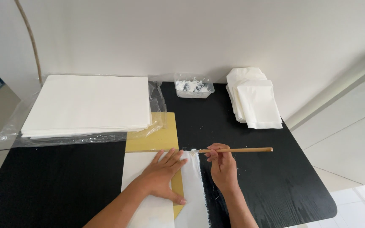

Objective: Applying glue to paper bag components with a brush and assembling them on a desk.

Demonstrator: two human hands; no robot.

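Paper stack [87, 103]; folded sheets [256, 101]; perhaps paste tub [193, 86].

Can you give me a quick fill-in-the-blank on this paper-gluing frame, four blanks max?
1. The right hand holds a wooden ____ by its stick.
2. The left hand presses flat on a white ____.
3. The clear tub of white paste stands against the ____.
4. The tabletop is ____ in colour.

Missing words: brush; sheet of paper; wall; black

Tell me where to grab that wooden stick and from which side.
Grip the wooden stick on its bare shaft, right of the right hand, coming from above. It lies level, pointing left to right, its left tip white with paste over the paper strip, so the clean right end is likely the safest hold.
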